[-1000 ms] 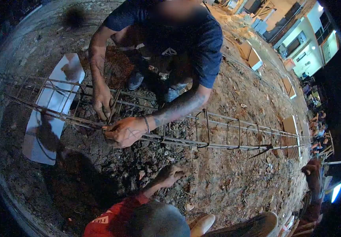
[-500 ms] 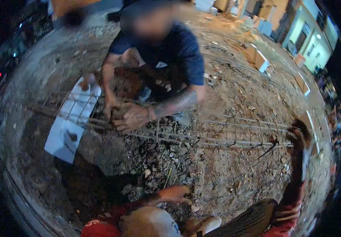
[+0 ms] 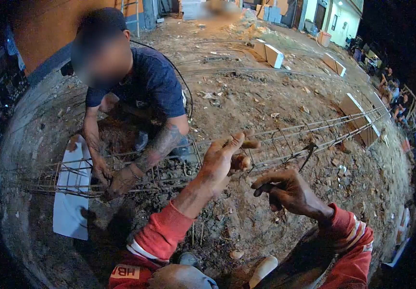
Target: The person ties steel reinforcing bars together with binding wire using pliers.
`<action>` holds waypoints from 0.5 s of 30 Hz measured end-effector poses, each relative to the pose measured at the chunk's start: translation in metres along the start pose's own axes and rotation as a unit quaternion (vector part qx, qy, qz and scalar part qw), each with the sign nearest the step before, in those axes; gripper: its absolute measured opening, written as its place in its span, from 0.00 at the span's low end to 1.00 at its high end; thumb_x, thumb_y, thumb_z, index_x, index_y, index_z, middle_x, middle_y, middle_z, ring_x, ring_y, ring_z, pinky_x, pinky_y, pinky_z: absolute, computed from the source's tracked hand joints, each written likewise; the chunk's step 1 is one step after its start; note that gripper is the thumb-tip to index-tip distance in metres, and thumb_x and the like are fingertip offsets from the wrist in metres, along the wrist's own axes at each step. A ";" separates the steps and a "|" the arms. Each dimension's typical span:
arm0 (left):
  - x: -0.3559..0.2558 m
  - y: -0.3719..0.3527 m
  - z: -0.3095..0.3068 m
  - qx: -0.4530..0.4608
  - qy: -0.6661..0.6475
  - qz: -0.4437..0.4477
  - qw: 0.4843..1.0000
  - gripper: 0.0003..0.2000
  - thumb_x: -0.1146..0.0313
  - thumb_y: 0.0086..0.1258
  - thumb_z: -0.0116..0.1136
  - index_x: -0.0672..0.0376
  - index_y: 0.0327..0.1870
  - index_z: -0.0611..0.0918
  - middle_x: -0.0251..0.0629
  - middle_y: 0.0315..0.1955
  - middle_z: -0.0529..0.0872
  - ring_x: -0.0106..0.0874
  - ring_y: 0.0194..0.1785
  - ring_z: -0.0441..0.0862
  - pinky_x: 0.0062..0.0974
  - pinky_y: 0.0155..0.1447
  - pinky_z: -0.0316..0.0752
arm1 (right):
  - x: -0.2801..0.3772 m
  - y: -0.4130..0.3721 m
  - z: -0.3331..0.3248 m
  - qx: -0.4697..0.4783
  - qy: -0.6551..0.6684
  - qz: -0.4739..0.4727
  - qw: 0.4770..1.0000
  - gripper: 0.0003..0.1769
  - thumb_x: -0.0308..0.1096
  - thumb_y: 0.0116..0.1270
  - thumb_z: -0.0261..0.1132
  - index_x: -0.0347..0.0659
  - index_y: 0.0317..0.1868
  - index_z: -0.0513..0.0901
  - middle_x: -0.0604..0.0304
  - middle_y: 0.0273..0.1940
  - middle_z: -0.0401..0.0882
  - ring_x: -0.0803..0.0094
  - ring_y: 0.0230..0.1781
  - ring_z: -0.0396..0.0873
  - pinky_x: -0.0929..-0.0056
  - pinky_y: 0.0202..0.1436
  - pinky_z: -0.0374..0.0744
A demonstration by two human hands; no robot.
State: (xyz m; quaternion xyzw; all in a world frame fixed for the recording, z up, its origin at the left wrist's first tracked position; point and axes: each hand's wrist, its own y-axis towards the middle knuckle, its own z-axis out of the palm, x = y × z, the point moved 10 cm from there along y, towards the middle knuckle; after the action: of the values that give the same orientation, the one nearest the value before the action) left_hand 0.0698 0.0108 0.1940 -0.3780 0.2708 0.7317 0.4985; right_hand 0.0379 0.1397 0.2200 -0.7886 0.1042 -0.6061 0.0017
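Looks like night, with moderate, uneven brightness over the ground (image 3: 246, 226). Seems to take the main light from about three o'clock, and to cast shadow towards eight, also across the white board (image 3: 64, 220). Glows strongly between one and two o'clock, at the pale building (image 3: 345, 24). Falls to grainy black beyond the round edge, most deeply at two o'clock. Bends straight lines near this edge, as with a very wide lens. Is fairly sharp near the centre, except for slight softness on the left hand (image 3: 215, 166). Carries smeared patches at ten and twelve o'clock.
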 end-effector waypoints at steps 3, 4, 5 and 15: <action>0.002 0.000 -0.018 -0.063 -0.086 0.046 0.993 0.15 0.61 0.76 0.51 0.64 0.52 0.79 0.36 0.35 0.84 0.24 0.27 0.78 0.21 0.32 0.74 | 0.008 -0.003 -0.013 -0.014 -0.044 -0.016 0.999 0.15 0.26 0.70 0.60 0.39 0.56 0.78 0.61 0.39 0.83 0.82 0.28 0.77 0.80 0.27 0.76; 0.004 -0.004 -0.027 -0.085 -0.126 0.061 0.986 0.15 0.61 0.76 0.52 0.65 0.51 0.79 0.37 0.35 0.85 0.25 0.28 0.79 0.21 0.33 0.75 | 0.011 -0.007 -0.030 -0.035 -0.061 -0.018 0.997 0.20 0.25 0.67 0.63 0.41 0.59 0.75 0.62 0.40 0.83 0.82 0.31 0.77 0.81 0.27 0.74; 0.005 -0.008 -0.036 -0.109 -0.168 0.076 0.977 0.15 0.62 0.75 0.52 0.65 0.50 0.79 0.38 0.35 0.85 0.26 0.29 0.80 0.22 0.34 0.76 | 0.007 -0.017 -0.054 -0.080 -0.030 0.009 0.996 0.26 0.25 0.65 0.65 0.43 0.63 0.71 0.63 0.40 0.83 0.82 0.32 0.77 0.82 0.29 0.73; 0.051 -0.028 -0.078 -0.199 -0.218 0.113 0.949 0.14 0.63 0.73 0.57 0.63 0.51 0.81 0.38 0.39 0.86 0.28 0.37 0.84 0.23 0.40 0.79 | -0.066 -0.076 -0.157 -0.097 -0.230 0.146 0.957 0.14 0.18 0.57 0.60 0.33 0.43 0.85 0.57 0.36 0.86 0.74 0.35 0.83 0.75 0.41 0.81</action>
State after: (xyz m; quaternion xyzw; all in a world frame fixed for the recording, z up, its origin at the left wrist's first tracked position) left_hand 0.1071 -0.0127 0.1071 -0.2677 0.0456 0.8868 0.3740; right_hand -0.1155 0.2446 0.2088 -0.8792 0.2728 -0.3889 0.0378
